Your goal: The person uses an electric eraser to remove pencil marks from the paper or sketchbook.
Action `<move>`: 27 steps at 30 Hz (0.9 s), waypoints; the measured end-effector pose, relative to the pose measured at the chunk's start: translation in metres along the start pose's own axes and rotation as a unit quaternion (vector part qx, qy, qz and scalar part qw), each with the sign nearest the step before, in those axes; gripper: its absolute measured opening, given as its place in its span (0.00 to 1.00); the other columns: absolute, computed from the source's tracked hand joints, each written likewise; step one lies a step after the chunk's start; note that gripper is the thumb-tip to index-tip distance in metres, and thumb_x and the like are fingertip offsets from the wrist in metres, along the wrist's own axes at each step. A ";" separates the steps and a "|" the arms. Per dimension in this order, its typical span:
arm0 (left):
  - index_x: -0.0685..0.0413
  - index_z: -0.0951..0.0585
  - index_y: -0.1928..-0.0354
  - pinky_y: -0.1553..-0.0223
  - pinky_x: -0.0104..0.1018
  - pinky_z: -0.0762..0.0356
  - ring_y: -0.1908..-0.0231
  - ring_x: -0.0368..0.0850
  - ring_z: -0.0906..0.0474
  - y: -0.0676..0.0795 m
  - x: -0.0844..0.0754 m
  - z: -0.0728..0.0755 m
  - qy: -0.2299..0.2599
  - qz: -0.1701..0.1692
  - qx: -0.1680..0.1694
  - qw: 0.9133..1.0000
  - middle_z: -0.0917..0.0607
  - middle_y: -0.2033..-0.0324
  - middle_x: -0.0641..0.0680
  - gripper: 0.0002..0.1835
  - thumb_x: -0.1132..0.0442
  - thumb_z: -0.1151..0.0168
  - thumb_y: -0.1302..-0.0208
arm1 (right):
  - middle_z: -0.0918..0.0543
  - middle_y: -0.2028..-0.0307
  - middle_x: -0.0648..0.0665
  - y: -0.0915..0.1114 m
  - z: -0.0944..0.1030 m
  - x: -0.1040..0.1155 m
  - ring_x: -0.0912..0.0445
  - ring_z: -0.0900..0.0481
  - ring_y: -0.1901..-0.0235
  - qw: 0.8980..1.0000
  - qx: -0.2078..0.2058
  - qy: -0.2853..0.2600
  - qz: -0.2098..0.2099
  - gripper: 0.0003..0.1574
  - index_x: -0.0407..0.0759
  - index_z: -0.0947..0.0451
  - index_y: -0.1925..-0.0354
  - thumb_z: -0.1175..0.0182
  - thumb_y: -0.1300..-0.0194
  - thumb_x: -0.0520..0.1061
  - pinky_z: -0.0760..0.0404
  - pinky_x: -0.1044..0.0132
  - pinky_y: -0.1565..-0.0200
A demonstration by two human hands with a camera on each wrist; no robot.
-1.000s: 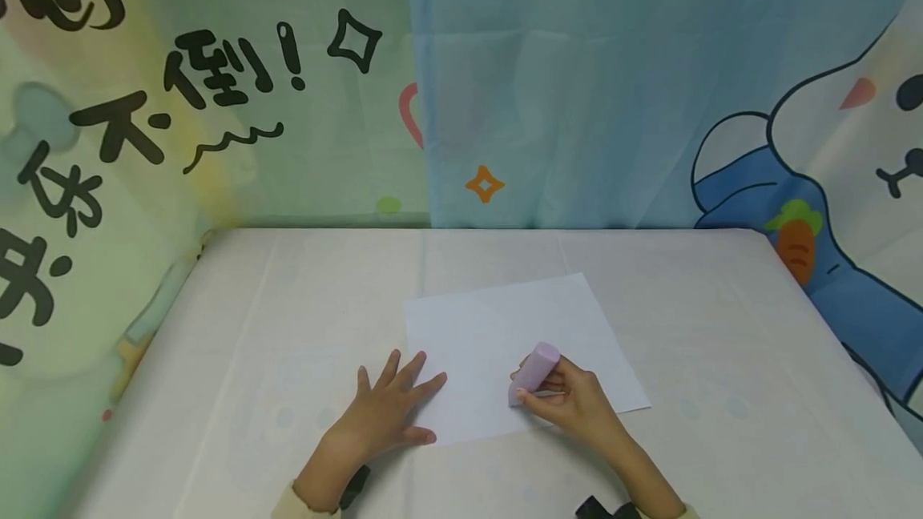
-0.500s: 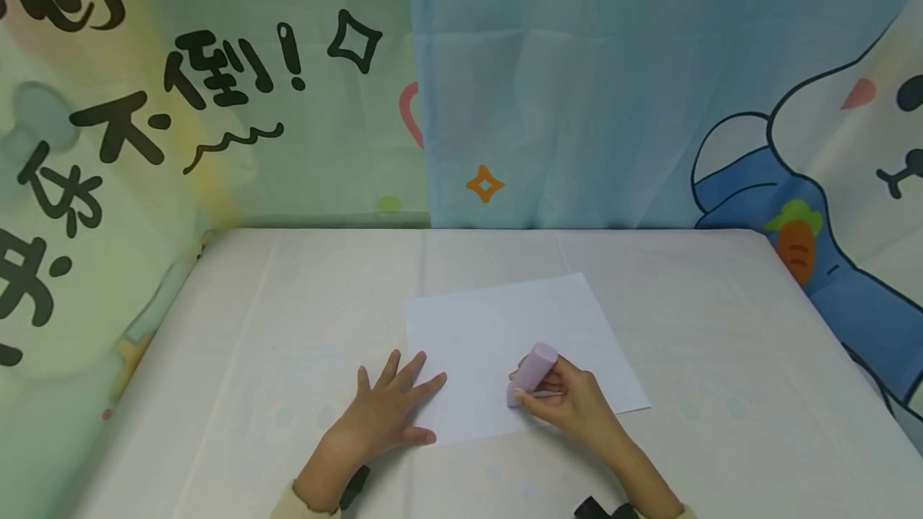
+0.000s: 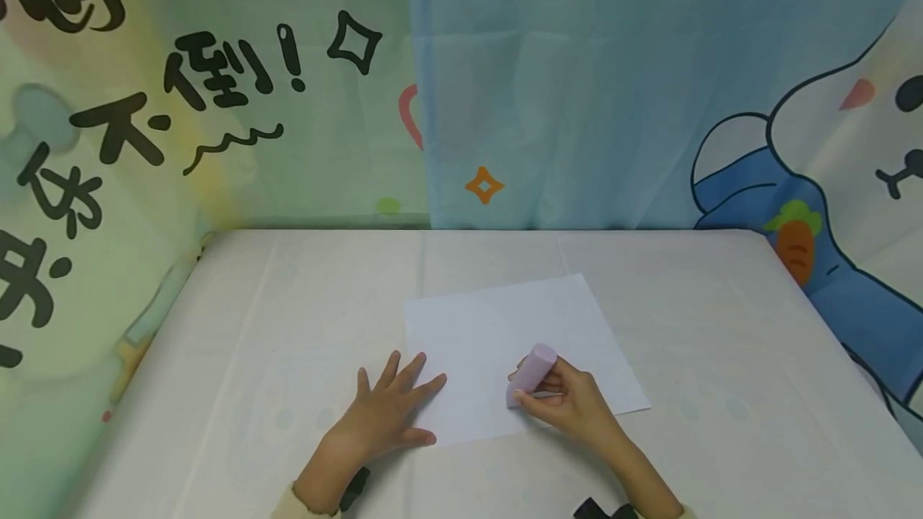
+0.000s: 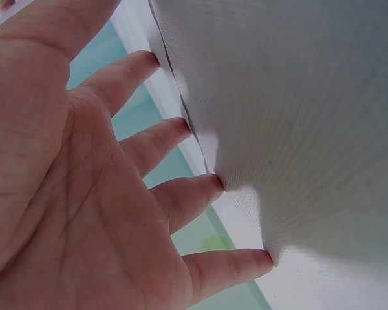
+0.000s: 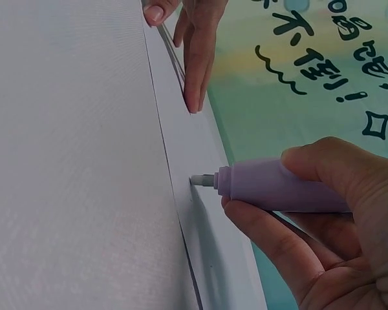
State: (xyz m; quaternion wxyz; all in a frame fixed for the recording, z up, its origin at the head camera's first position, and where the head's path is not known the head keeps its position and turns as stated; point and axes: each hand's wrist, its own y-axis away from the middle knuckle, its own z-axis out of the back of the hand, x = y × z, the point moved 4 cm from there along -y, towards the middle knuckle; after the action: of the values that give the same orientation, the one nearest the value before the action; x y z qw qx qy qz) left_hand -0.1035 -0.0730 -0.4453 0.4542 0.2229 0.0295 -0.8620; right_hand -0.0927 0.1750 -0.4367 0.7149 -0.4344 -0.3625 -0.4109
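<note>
A sheet of white paper lies slightly turned on the table. My right hand holds a thick lilac electric eraser between thumb and fingers, leaning over the sheet's lower part. In the right wrist view, the narrow pale tip of the electric eraser meets the paper surface. My left hand lies with spread fingers across the sheet's lower left edge. Its fingertips press down in the left wrist view, where the palm shows from below. No marks on the paper can be made out.
A white cloth covers the table. Behind it hang a blue curtain and a green printed backdrop with black lettering. Dark wrist gear sits below the right wrist.
The electric eraser and my right hand have shifted very slightly to the left. My left hand and the paper have stayed in place.
</note>
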 end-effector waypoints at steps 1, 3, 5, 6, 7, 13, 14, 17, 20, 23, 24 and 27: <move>0.45 0.32 0.30 0.42 0.80 0.51 0.29 0.70 0.50 0.000 0.000 0.000 0.000 0.000 0.000 1.000 0.39 0.27 0.61 0.41 0.44 0.32 0.45 | 0.16 0.63 0.26 0.000 0.000 0.000 0.67 0.17 0.62 1.000 0.000 0.000 -0.002 0.21 0.21 0.27 0.55 0.33 0.48 0.25 0.16 0.69 0.66; 0.45 0.32 0.30 0.42 0.80 0.51 0.29 0.71 0.50 0.000 0.000 0.000 -0.002 -0.001 -0.001 1.000 0.39 0.28 0.61 0.41 0.44 0.32 0.45 | 0.16 0.63 0.26 0.000 -0.001 0.001 0.66 0.17 0.62 1.000 0.001 -0.001 -0.004 0.21 0.20 0.28 0.55 0.33 0.48 0.25 0.16 0.69 0.66; 0.46 0.32 0.30 0.42 0.80 0.51 0.29 0.71 0.50 0.000 0.000 0.000 -0.002 -0.002 -0.003 1.000 0.39 0.28 0.62 0.41 0.44 0.32 0.45 | 0.16 0.63 0.25 0.000 -0.001 0.001 0.66 0.16 0.62 1.000 0.002 0.002 -0.002 0.21 0.20 0.28 0.55 0.33 0.48 0.25 0.16 0.69 0.66; 0.46 0.32 0.30 0.42 0.80 0.51 0.29 0.71 0.50 0.000 0.000 0.000 -0.001 -0.002 -0.003 1.000 0.39 0.28 0.62 0.41 0.45 0.32 0.45 | 0.16 0.63 0.26 0.000 -0.001 0.001 0.65 0.16 0.62 1.000 0.002 0.003 0.000 0.21 0.20 0.28 0.55 0.33 0.48 0.24 0.16 0.69 0.66; 0.46 0.32 0.30 0.42 0.80 0.51 0.29 0.71 0.50 0.000 0.000 0.000 -0.001 -0.002 -0.004 1.000 0.38 0.28 0.62 0.41 0.45 0.31 0.46 | 0.16 0.63 0.26 0.000 -0.001 0.001 0.65 0.16 0.62 1.000 0.002 0.005 0.003 0.21 0.20 0.28 0.55 0.33 0.48 0.24 0.16 0.69 0.66; 0.46 0.31 0.30 0.42 0.80 0.51 0.29 0.71 0.50 0.000 -0.001 0.001 0.003 0.000 -0.005 1.000 0.38 0.28 0.62 0.40 0.45 0.31 0.46 | 0.16 0.63 0.26 -0.002 -0.003 0.000 0.64 0.16 0.62 1.000 0.005 0.008 0.023 0.22 0.20 0.28 0.56 0.32 0.49 0.24 0.16 0.68 0.67; 0.46 0.31 0.30 0.42 0.80 0.51 0.29 0.71 0.49 0.000 -0.001 0.001 0.002 0.000 -0.005 1.000 0.38 0.28 0.62 0.40 0.45 0.31 0.46 | 0.16 0.63 0.26 -0.002 -0.004 0.000 0.64 0.16 0.62 1.000 0.005 0.008 0.024 0.22 0.20 0.28 0.56 0.32 0.49 0.24 0.16 0.68 0.67; 0.46 0.31 0.30 0.42 0.80 0.52 0.29 0.71 0.50 0.000 -0.001 0.001 0.005 0.001 -0.004 1.000 0.38 0.28 0.62 0.40 0.45 0.31 0.46 | 0.16 0.63 0.26 -0.002 -0.005 0.000 0.65 0.16 0.62 1.000 0.006 0.008 0.027 0.21 0.20 0.28 0.56 0.33 0.49 0.23 0.16 0.69 0.66; 0.46 0.32 0.30 0.42 0.80 0.52 0.28 0.70 0.50 0.000 0.000 0.000 0.007 0.000 -0.003 1.000 0.39 0.28 0.62 0.40 0.45 0.31 0.45 | 0.17 0.63 0.26 -0.003 -0.006 0.001 0.66 0.16 0.61 1.000 0.007 0.004 0.025 0.21 0.20 0.28 0.56 0.33 0.49 0.24 0.16 0.68 0.66; 0.46 0.32 0.30 0.42 0.80 0.52 0.28 0.70 0.51 0.000 0.000 -0.001 0.007 -0.001 -0.002 1.000 0.39 0.28 0.62 0.41 0.45 0.32 0.45 | 0.17 0.63 0.26 -0.003 -0.007 0.002 0.64 0.16 0.61 1.000 0.012 0.001 0.022 0.21 0.20 0.28 0.56 0.33 0.48 0.24 0.15 0.67 0.66; 0.46 0.32 0.30 0.42 0.80 0.52 0.28 0.70 0.51 0.000 0.000 -0.001 0.006 -0.002 -0.002 1.000 0.39 0.28 0.62 0.40 0.45 0.32 0.45 | 0.17 0.63 0.26 -0.003 -0.007 0.003 0.63 0.15 0.61 1.000 0.014 0.001 0.021 0.21 0.20 0.28 0.56 0.34 0.48 0.24 0.15 0.66 0.66; 0.46 0.32 0.30 0.42 0.80 0.52 0.28 0.70 0.50 0.000 0.001 -0.001 0.006 -0.002 -0.003 1.000 0.39 0.28 0.62 0.40 0.45 0.32 0.45 | 0.17 0.62 0.26 -0.004 -0.008 0.003 0.62 0.15 0.61 1.000 0.018 0.006 0.021 0.20 0.20 0.28 0.56 0.34 0.47 0.25 0.15 0.66 0.66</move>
State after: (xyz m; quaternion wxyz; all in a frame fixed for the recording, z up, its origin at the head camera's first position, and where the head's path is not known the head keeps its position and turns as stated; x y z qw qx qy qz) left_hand -0.1031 -0.0734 -0.4463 0.4529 0.2266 0.0349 -0.8616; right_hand -0.0933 0.1659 -0.4357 0.7333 -0.4264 -0.3562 -0.3919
